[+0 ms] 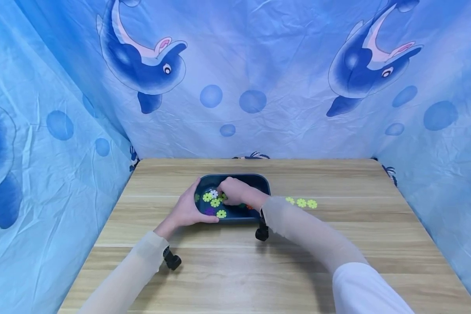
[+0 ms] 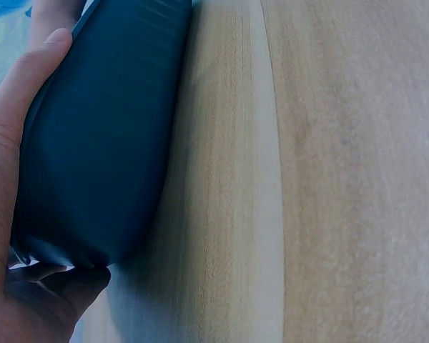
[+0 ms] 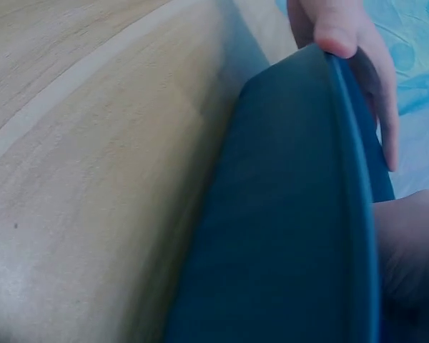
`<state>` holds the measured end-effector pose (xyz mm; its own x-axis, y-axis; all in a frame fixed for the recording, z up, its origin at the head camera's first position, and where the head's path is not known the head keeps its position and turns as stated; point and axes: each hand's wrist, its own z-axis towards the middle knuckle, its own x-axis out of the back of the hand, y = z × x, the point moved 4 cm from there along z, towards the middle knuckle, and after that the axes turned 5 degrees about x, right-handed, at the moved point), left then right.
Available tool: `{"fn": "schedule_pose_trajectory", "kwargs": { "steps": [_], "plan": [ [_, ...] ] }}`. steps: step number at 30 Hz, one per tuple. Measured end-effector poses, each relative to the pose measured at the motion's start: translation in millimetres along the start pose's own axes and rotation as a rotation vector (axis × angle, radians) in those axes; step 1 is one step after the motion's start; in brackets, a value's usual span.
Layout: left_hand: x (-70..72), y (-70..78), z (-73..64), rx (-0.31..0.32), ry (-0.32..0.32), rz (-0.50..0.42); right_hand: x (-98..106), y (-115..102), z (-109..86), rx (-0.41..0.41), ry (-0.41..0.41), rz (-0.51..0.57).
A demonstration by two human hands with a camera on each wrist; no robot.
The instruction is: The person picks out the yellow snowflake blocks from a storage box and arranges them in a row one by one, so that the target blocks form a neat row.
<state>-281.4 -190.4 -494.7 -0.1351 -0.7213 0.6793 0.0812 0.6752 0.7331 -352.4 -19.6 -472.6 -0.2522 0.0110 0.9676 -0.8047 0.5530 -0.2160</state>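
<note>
A dark blue plastic box (image 1: 256, 182) holds several small snowflake building discs in yellow-green, white, purple and orange. My left hand (image 1: 188, 208) grips its left end, the thumb along the near rim and the fingers around the far side; in the left wrist view, the box wall (image 2: 107, 136) lies beside this hand. Inside the box is my right hand (image 1: 238, 192), fingers bent down at a yellow-green snowflake disc (image 1: 223, 197). Whether they pinch it cannot be made out. The near wall (image 3: 286, 200) hides those fingertips in the right wrist view.
Just right of the box, a short row of yellow-green snowflake discs (image 1: 301, 203) lies on the wooden table (image 1: 227, 270), partly behind my right forearm. A blue dolphin-print curtain (image 1: 235, 65) hangs behind the table and along both sides.
</note>
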Motion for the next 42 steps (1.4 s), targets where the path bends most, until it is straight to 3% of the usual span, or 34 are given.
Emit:
{"fn": "schedule_pose_trajectory", "kwargs": {
  "steps": [11,18,24,32,42],
  "plan": [
    [1.0,-0.1,-1.7,0.006,0.004,0.001,-6.1,3.1,3.8,-0.018,0.052,0.032],
    [1.0,-0.2,-0.1,0.003,0.011,-0.003,3.6,4.8,-1.6,-0.007,0.071,0.056],
    [-0.1,0.8,0.0,0.023,0.01,0.011,32.4,14.0,-23.2,0.002,0.11,0.089],
    [2.8,-0.3,1.5,0.032,0.023,0.028,70.6,37.5,-54.0,0.015,0.23,0.034],
    [0.1,-0.3,-0.3,0.034,0.012,0.024,84.9,48.9,-89.6,-0.032,0.275,0.017]
  ]
}}
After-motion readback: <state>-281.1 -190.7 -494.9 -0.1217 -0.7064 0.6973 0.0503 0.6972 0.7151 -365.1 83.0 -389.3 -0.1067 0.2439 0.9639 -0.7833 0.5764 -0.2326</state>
